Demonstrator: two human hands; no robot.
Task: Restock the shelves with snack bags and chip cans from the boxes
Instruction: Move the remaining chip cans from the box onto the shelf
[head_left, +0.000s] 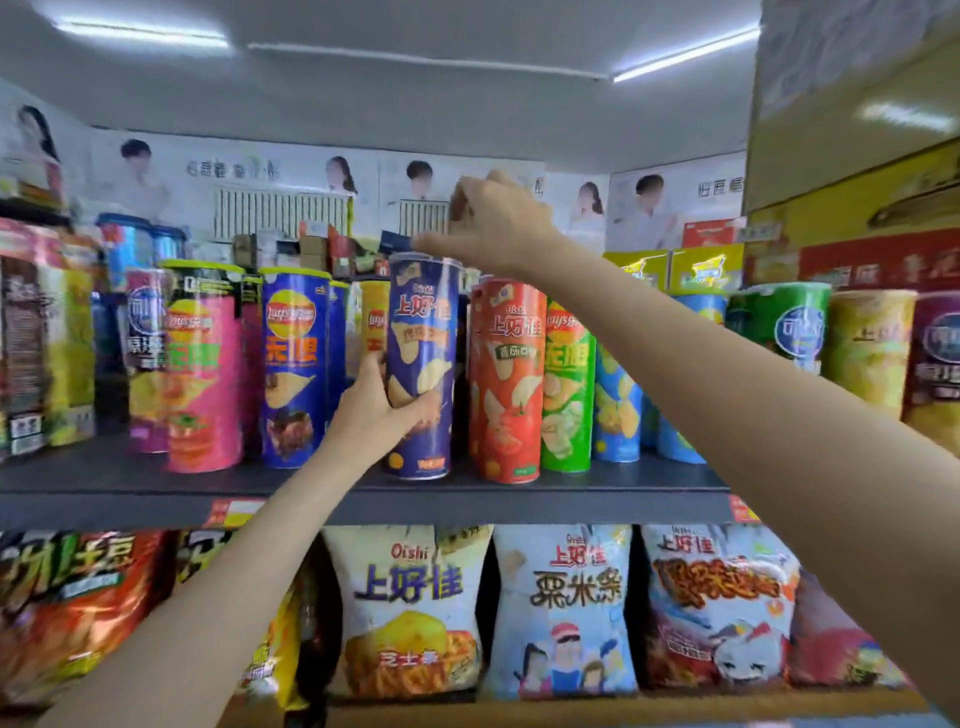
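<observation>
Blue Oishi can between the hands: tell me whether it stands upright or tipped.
Upright. The blue Oishi can stands base-down on the shelf, parallel to the red can. Left hand grips its side; right hand is at its lid.

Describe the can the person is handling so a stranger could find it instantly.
Start at the dark upper shelf lined with chip cans. Near its middle stands a dark blue Oishi can, gripped low by the left hand with the right hand above its lid. Its right neighbour is red; it alone is touched.
</observation>
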